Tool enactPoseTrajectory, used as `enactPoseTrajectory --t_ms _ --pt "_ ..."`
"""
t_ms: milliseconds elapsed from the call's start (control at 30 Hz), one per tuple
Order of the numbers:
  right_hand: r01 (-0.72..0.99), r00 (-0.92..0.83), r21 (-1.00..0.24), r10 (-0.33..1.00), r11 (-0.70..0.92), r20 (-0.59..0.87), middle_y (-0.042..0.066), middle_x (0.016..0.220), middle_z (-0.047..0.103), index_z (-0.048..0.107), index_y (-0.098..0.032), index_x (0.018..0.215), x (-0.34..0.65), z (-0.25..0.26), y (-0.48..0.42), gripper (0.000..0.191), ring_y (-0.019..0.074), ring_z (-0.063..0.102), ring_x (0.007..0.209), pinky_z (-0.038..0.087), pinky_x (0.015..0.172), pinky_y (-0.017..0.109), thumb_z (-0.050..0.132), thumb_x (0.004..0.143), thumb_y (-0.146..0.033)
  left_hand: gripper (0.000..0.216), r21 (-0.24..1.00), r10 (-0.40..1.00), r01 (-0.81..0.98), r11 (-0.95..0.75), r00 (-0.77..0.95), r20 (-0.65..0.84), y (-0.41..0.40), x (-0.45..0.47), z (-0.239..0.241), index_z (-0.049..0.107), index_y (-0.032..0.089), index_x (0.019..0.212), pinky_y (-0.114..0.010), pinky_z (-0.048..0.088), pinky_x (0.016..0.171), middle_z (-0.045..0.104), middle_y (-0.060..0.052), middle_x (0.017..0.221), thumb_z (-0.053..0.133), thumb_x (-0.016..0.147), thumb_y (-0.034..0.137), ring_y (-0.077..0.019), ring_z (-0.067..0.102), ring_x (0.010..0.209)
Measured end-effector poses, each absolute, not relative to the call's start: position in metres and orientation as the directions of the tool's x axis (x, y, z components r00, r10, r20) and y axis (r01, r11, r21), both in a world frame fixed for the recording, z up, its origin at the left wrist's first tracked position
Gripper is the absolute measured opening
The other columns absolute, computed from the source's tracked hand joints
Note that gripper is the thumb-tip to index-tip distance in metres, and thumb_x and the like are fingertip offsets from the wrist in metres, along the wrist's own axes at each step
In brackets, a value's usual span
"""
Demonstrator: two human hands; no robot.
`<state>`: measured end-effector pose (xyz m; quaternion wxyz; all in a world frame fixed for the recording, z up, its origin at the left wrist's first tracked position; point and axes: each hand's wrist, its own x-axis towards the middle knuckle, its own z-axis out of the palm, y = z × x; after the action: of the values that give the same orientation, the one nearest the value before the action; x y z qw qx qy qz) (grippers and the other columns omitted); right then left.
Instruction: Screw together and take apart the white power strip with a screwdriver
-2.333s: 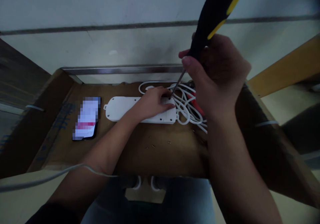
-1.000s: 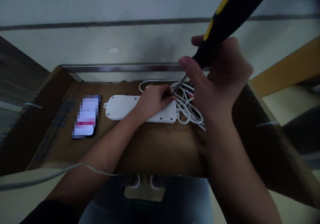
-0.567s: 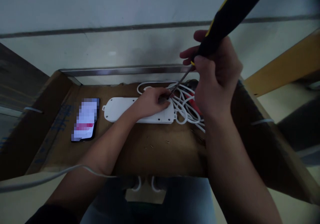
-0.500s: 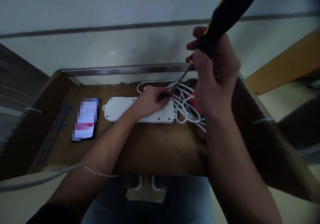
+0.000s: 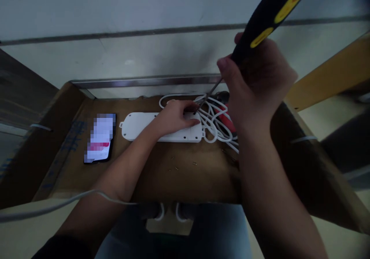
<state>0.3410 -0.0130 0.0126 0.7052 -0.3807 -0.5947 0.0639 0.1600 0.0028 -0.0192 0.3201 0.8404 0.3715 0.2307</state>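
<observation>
A white power strip [image 5: 141,124] lies back side up on a cardboard sheet [image 5: 185,174]. My left hand [image 5: 176,118] rests on the strip's right end, fingers curled around the screwdriver's tip. My right hand [image 5: 254,85] is wrapped round the black and yellow handle of a screwdriver [image 5: 268,14]. Its metal shaft slants down to the strip's right end, beside my left fingertips. The strip's white cable [image 5: 215,122] lies coiled to the right, over something red.
A phone [image 5: 100,137] with a lit screen lies left of the strip. Several small screws [image 5: 185,164] are scattered on the cardboard in front of it. A metal rail [image 5: 138,81] runs behind, and a white cable [image 5: 58,205] crosses my left forearm.
The screwdriver handle has turned in my right hand, its yellow marks now facing me, and the grip has shifted. My left hand and the strip have stayed in place.
</observation>
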Motion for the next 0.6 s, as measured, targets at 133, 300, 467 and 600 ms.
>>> enactPoseTrajectory --t_ms 133,300,467,600 --pt "0.382 0.262 -0.609 0.55 0.695 0.793 0.0 0.087 0.064 0.067 -0.014 0.101 0.3407 0.0124 -0.0155 0.021 0.0047 0.054 0.07 0.046 0.066 0.02 0.071 0.089 -0.031 0.038 0.68 0.772 0.506 -0.53 0.62 0.14 0.0028 0.16 -0.0183 0.076 0.015 0.115 -0.04 0.056 0.098 0.08 -0.009 0.111 0.077 0.08 0.03 -0.0259 0.075 0.104" --pt "0.381 0.256 -0.594 0.537 0.708 0.804 0.0 0.085 0.063 0.067 -0.013 0.098 0.3387 0.0144 -0.0177 0.016 0.0048 0.055 0.071 0.043 0.068 0.021 0.069 0.091 -0.028 0.038 0.687 0.775 0.504 -0.524 0.617 0.138 0.0028 0.1599 -0.0197 0.076 0.015 0.115 -0.038 0.055 0.098 0.08 -0.009 0.111 0.077 0.081 0.032 -0.0246 0.074 0.104" --pt "0.38 0.258 -0.577 0.516 0.723 0.817 0.0 0.085 0.061 0.068 -0.014 0.103 0.3406 0.0139 -0.0163 0.019 0.0051 0.056 0.072 0.042 0.067 0.021 0.069 0.091 -0.029 0.037 0.68 0.776 0.517 -0.519 0.62 0.121 0.0029 0.1602 -0.0174 0.076 0.015 0.115 -0.038 0.055 0.096 0.079 -0.01 0.112 0.077 0.081 0.031 -0.0246 0.074 0.102" --pt "0.385 0.259 -0.579 0.518 0.719 0.815 0.002 0.093 0.066 0.068 -0.014 0.112 0.3413 0.0148 -0.0168 0.026 0.0083 0.063 0.08 0.046 0.071 0.023 0.069 0.093 -0.031 0.037 0.667 0.772 0.525 -0.529 0.624 0.121 0.0035 0.1599 -0.0171 0.076 0.015 0.114 -0.038 0.054 0.098 0.08 -0.01 0.111 0.077 0.081 0.032 -0.0246 0.074 0.104"
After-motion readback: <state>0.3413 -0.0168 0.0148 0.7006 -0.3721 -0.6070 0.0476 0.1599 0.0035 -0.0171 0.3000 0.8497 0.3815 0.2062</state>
